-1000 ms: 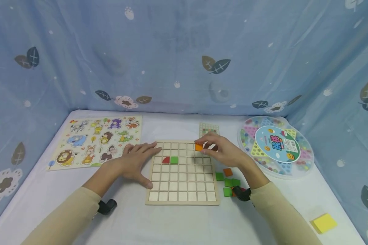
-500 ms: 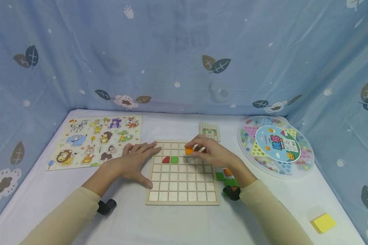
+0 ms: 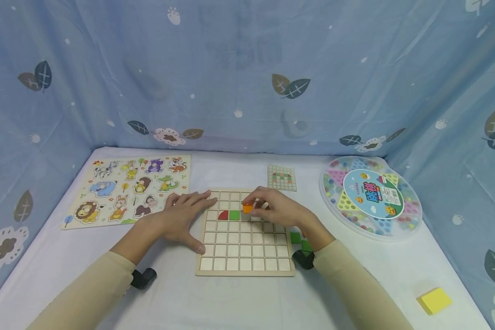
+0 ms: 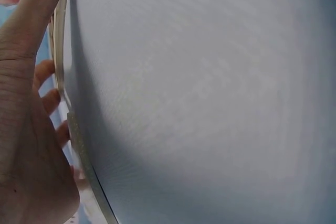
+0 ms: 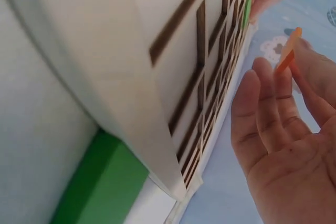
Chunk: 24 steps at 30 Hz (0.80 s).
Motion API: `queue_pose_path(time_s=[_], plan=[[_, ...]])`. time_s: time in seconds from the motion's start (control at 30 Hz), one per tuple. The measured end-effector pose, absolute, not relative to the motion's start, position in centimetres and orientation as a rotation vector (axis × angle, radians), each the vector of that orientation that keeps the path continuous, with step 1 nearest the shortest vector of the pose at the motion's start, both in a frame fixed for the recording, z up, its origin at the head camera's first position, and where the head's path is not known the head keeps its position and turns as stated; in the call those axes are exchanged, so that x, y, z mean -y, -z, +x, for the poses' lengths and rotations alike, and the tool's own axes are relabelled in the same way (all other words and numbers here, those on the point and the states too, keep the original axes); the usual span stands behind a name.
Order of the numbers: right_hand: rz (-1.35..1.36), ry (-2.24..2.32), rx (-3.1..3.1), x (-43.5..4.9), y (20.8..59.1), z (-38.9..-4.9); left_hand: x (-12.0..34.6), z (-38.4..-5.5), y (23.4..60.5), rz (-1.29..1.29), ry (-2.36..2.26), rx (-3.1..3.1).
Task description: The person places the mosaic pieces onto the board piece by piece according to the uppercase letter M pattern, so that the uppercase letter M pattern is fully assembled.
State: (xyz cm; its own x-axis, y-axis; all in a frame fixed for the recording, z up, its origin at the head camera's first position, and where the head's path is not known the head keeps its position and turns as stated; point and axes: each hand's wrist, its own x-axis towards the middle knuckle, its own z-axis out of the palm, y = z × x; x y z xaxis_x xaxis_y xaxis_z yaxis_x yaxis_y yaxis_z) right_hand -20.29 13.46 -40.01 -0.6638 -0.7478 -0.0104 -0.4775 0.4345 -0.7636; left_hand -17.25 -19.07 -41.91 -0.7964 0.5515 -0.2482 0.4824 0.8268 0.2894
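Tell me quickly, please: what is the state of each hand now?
Left hand: open, touching the left edge of the board.
Right hand: closed, holding an orange tile.

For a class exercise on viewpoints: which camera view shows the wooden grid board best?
The head view: it shows the wooden grid board nearly whole from above, though the right hand covers one corner. The right wrist view shows it close up but slanted and cropped; the left wrist view, only a thin edge.

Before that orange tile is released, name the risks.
The orange square tile, pinched in the right hand, could slip or land crooked on the wooden grid board. It may bump the nearby green square tile. If the left hand at the board's edge shifts, the board might slide.
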Motion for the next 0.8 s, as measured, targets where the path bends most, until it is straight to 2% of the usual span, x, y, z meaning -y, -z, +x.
queue_pose_path(time_s=[0.8], plan=[[-0.976,0.869,-2.45,-11.8,41.0,-20.2,19.3,-17.1,42.1,0.815,-0.353,-2.7]])
